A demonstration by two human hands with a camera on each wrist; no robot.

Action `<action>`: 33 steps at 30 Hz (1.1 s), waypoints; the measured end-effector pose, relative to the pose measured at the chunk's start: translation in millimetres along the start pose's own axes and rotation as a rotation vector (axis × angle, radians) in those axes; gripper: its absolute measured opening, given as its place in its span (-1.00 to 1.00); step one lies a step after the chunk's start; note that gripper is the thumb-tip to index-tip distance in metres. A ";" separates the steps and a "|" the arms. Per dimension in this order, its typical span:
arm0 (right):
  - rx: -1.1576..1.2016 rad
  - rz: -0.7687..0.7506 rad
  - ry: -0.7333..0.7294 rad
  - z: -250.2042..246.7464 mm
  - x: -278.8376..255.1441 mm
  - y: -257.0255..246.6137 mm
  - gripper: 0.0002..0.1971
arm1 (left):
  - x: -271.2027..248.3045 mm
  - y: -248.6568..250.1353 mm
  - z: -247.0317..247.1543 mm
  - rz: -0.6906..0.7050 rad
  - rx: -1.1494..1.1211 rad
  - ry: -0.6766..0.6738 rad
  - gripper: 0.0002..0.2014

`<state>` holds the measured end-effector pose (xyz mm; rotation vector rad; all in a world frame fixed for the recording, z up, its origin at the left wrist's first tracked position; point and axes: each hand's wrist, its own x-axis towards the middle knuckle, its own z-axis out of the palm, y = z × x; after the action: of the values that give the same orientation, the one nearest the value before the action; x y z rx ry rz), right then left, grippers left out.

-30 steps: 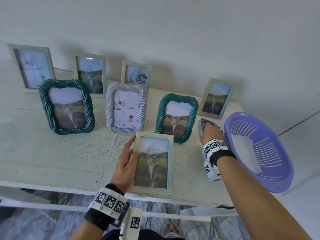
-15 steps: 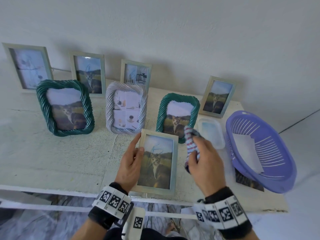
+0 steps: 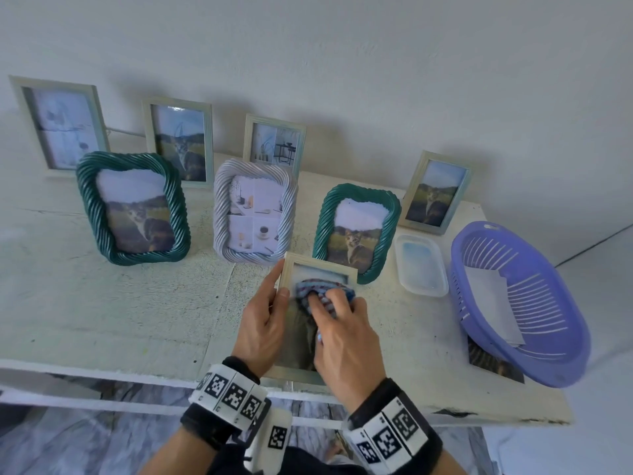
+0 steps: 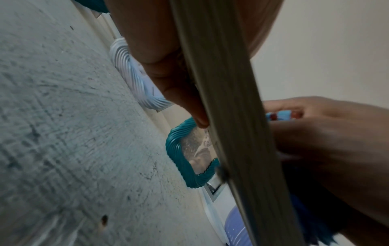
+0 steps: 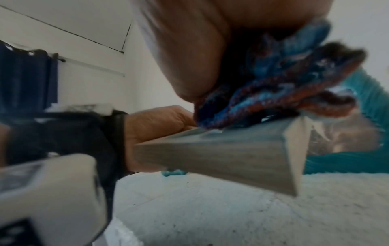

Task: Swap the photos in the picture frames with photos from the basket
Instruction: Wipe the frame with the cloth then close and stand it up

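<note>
A pale wooden picture frame (image 3: 318, 267) with a cat photo is tilted up off the table near its front edge. My left hand (image 3: 263, 323) grips its left side, thumb on the front; the frame's edge (image 4: 229, 116) runs past my fingers in the left wrist view. My right hand (image 3: 342, 334) holds a bunched blue and red striped cloth (image 3: 322, 289) and presses it on the upper glass. The cloth (image 5: 280, 93) sits on the frame (image 5: 231, 154) in the right wrist view. A purple basket (image 3: 534, 368) at the right holds white paper (image 3: 493, 303).
Several other frames stand on the white table (image 3: 102, 320): two teal twisted ones (image 3: 132, 207) (image 3: 356, 231), a lilac twisted one (image 3: 255, 214) and pale ones along the wall. A clear plastic tray (image 3: 421, 265) lies beside the basket. A photo (image 3: 493, 361) pokes out under the basket.
My right hand took the cloth from the tray by the basket and brought it left onto the frame's glass. My left hand tilted the frame up a little.
</note>
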<state>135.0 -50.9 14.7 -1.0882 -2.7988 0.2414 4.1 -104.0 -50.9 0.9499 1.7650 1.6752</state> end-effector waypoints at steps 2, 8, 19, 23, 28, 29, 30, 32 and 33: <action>0.021 -0.045 -0.026 -2.4 0.4 4.9 -0.44 | 0.0 0.8 -0.8 0.014 -0.007 0.006 -0.51; -0.041 -0.030 -0.013 -10.6 19.2 12.8 -0.45 | -1.7 9.8 1.0 0.063 -0.022 0.005 -0.54; -0.074 -0.109 -0.045 -11.5 18.4 14.6 -0.50 | -4.9 4.8 -0.5 0.033 -0.032 0.041 -0.53; -0.014 -0.277 -0.133 -11.0 -1.4 13.9 -0.55 | -2.8 3.5 -9.7 0.019 -0.043 0.055 -0.55; -0.101 -0.106 -0.059 -17.5 17.8 25.2 -0.56 | -11.6 7.7 -1.8 0.028 -0.019 0.030 -0.55; -0.107 -0.099 -0.050 -16.2 18.4 21.5 -0.54 | -12.5 8.6 -2.3 0.023 -0.016 0.034 -0.54; -0.099 -0.113 -0.052 -13.9 15.7 16.9 -0.53 | -13.1 9.3 -3.4 0.024 -0.012 0.033 -0.54; -0.062 -0.179 -0.088 -10.1 5.9 11.1 -0.53 | -13.5 8.8 -6.1 0.022 -0.010 0.035 -0.54; -0.053 -0.212 -0.107 -9.5 1.4 11.4 -0.54 | -14.5 7.7 -7.7 0.016 -0.013 0.041 -0.54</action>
<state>143.2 -40.8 22.0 -0.8011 -3.0024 0.2100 8.0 -120.3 -44.0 0.9319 1.7758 1.7256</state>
